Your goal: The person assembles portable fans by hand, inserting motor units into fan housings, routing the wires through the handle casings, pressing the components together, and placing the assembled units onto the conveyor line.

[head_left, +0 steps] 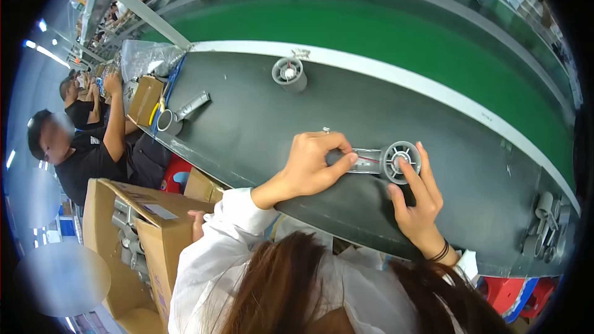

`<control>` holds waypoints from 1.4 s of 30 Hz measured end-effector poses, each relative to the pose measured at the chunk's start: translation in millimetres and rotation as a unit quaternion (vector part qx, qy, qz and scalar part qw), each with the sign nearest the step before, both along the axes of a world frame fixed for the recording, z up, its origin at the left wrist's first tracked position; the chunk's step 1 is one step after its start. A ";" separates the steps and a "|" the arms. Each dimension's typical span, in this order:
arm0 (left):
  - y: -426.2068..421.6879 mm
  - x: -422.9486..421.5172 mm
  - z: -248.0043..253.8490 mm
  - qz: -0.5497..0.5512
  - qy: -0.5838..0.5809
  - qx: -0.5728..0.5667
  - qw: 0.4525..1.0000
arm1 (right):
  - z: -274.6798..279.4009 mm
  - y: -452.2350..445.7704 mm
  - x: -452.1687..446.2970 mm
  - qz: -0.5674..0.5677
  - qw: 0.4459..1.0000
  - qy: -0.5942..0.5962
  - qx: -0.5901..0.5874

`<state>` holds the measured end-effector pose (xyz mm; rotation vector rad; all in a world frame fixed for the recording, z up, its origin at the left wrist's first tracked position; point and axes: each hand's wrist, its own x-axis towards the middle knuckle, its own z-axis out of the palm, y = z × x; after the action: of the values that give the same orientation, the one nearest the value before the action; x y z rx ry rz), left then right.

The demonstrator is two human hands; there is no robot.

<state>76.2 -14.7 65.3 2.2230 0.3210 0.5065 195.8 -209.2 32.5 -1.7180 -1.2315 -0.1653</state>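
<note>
A grey plastic hair dryer housing lies on the dark worktop, its round spoked end facing up and its open handle pointing left. A red wire runs along inside the handle. At the handle's end, the thumb and index finger of my left hand are pinched together; whether they also grip the wire is hidden. My right hand steadies the round end, with the index fingertip on its central hub, another finger along the right side and the thumb near the lower edge. A tiny metal-looking piece shows just behind my left hand.
Another grey housing stands at the back, and one lies at left. More grey parts sit far right. A green conveyor belt runs behind the white rail. An open carton of grey parts is at lower left, near a seated co-worker.
</note>
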 end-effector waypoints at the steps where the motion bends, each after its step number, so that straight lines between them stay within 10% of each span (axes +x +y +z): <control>1: 0.0 7.9 6.0 0.007 0.013 0.011 1.000 | 1.7 -1.4 2.4 -0.018 1.000 0.008 -0.001; 20: 148.1 222.6 23.0 0.380 0.017 0.123 0.917 | -1.2 -5.3 -0.4 0.001 0.998 0.055 0.036; 33: 275.0 243.3 -34.3 0.317 0.063 0.179 0.929 | 3.1 -5.9 -1.2 -0.006 0.998 0.033 0.051; 42: 261.3 97.6 54.2 0.221 0.071 0.097 0.968 | 5.3 -4.2 -5.4 0.003 0.999 0.012 0.034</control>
<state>173.9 246.6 119.4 2.3868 0.8908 0.6358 190.4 -213.4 37.7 -1.6520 -1.2007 -0.1806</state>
